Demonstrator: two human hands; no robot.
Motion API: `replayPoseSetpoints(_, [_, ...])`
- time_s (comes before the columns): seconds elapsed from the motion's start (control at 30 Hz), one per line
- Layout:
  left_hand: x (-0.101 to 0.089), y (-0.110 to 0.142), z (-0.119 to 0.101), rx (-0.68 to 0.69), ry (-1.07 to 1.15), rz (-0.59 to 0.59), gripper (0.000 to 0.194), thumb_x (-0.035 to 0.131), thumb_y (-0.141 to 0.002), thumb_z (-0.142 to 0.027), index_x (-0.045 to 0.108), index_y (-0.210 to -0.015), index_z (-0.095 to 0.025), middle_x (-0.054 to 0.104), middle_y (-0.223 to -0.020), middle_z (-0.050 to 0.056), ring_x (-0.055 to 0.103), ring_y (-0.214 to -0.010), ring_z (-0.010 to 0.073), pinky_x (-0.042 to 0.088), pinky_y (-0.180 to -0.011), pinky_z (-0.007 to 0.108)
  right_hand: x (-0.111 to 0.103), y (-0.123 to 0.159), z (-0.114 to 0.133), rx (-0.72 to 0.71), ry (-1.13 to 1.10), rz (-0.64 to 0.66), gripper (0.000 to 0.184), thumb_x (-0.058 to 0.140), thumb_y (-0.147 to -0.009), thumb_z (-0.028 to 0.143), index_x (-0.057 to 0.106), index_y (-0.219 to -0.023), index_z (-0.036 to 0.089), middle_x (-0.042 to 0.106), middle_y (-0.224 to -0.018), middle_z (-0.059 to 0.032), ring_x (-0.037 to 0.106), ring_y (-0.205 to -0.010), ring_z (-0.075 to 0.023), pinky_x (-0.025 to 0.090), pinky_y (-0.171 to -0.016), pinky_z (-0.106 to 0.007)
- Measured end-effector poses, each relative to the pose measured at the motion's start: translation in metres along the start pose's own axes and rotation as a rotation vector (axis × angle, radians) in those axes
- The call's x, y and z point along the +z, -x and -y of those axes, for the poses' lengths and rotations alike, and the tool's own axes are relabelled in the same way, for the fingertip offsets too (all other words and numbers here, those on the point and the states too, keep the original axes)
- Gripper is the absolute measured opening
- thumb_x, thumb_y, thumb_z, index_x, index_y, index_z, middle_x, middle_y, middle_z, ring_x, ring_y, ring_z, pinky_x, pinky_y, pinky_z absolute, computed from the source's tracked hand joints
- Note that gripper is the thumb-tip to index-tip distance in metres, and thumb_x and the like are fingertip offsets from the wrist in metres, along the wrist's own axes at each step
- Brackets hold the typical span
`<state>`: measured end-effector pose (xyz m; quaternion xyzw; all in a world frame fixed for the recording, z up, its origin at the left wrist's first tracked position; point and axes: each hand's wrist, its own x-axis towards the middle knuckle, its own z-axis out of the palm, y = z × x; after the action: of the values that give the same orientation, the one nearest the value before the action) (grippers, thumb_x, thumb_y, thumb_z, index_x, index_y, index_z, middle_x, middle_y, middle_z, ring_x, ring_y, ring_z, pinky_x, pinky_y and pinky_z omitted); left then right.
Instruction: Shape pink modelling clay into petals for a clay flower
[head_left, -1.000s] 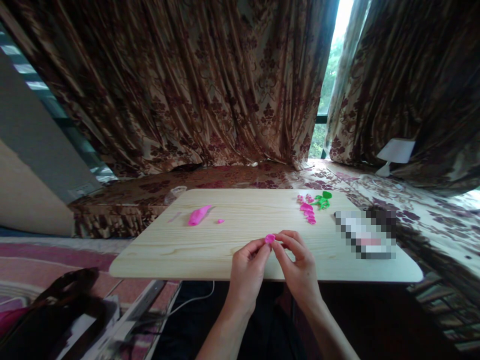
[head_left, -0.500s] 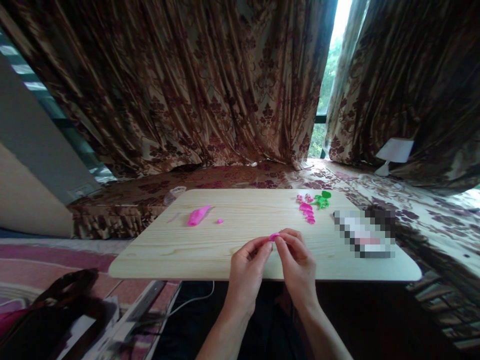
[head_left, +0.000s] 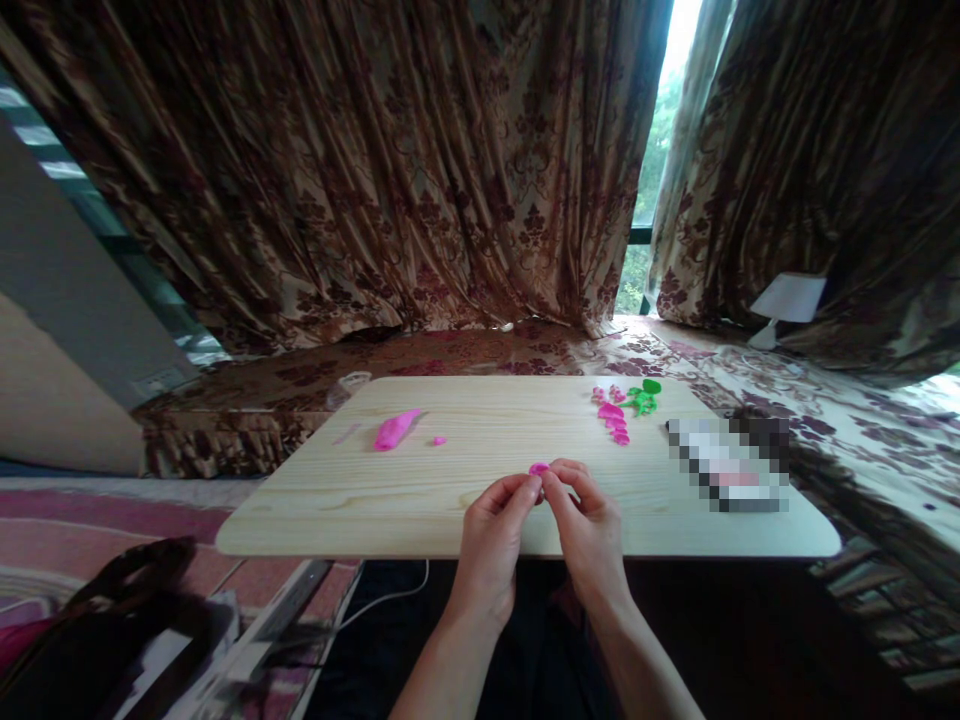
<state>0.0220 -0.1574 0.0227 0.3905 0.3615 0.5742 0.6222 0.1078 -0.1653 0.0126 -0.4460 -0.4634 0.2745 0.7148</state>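
Note:
A small flattened bit of pink modelling clay is pinched between the fingertips of both hands, above the near part of the wooden table. My left hand grips it from the left, thumb and forefinger closed. From the right, my right hand holds it the same way, and the thumbs nearly meet. Farther left lie a larger pink clay lump and a tiny pink piece. Several shaped pink pieces lie toward the back right, beside green leaf-like pieces.
A blurred-out flat object lies at the table's right side. Behind the back left edge is a clear plastic container. A white lamp stands on the patterned cover at right. Brown curtains hang behind.
Both hands have shifted slightly left, and the fingertips have come closer together. The pink clay between them now shows a rounder, broader face above the thumbs. The other pieces lie unchanged.

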Motion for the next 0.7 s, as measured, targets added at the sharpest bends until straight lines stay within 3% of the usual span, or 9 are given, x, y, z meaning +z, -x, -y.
replayPoseSetpoints(0.2, [-0.0051, -0.0019, 0.0018, 0.016, -0.068, -0.018, 0.016, 0.065, -0.073, -0.031, 0.069, -0.078, -0.016, 0.066, -0.077, 0.002, 0.057, -0.077, 0.0126, 0.041, -0.074, 0.024, -0.0060, -0.0033, -0.0011, 0.069, -0.027, -0.005, 0.011, 0.059, -0.081, 0.027, 0.064, -0.077, 0.019, 0.057, -0.085, -0.0001, 0.054, -0.081, -0.0134, 0.046, -0.067, -0.023])
replayPoseSetpoints(0.7, [-0.0028, -0.0045, 0.0050, 0.068, -0.009, 0.041, 0.015, 0.063, -0.076, -0.030, 0.068, -0.083, -0.017, 0.067, -0.080, 0.003, 0.057, -0.083, 0.0140, 0.040, -0.083, 0.028, -0.0042, -0.0024, 0.0037, 0.046, -0.001, 0.044, 0.013, 0.057, -0.082, 0.026, 0.064, -0.075, 0.018, 0.057, -0.083, -0.0008, 0.055, -0.081, -0.0129, 0.046, -0.068, -0.022])
